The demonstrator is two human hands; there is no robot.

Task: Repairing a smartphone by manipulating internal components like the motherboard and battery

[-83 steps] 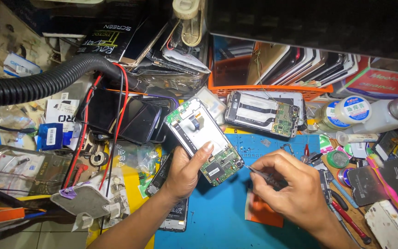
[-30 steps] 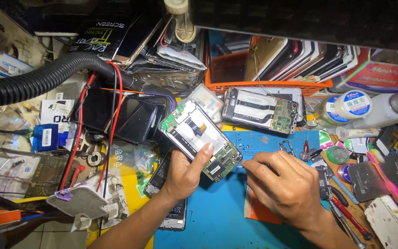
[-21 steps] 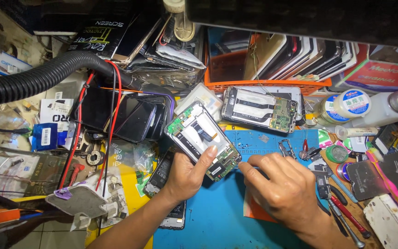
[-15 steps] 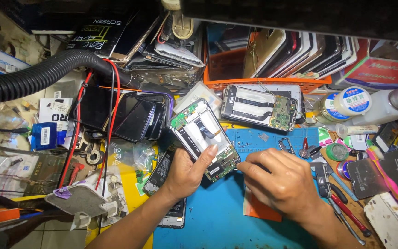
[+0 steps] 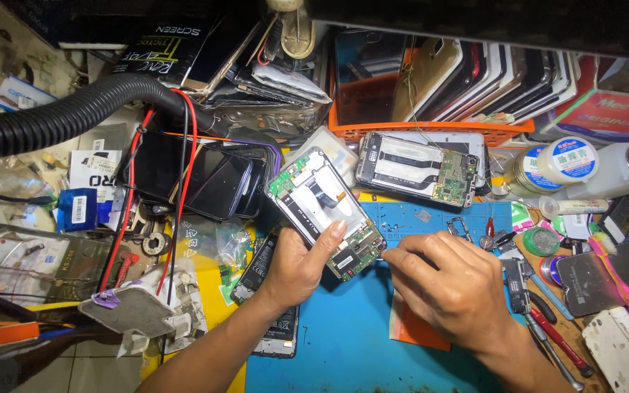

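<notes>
My left hand (image 5: 296, 266) grips an opened phone (image 5: 322, 207) with its back off, green circuit boards showing at both ends, tilted above the blue work mat (image 5: 343, 342). The thumb lies across the phone's lower part. My right hand (image 5: 449, 287) is closed, fingertips pinched at the phone's lower right corner next to the small board; whether a thin tool sits between the fingers is hidden.
A second opened phone (image 5: 420, 167) lies behind. An orange tray (image 5: 431, 131) holds upright phone panels. A black ribbed hose (image 5: 60, 120), red wires (image 5: 183, 167), dark phones (image 5: 198, 178), jars (image 5: 558, 164), tweezers and cutters (image 5: 540, 320) crowd the bench.
My right hand has moved left and up from the mat to the phone's lower corner. The phone in my left hand has tilted and shifted slightly.
</notes>
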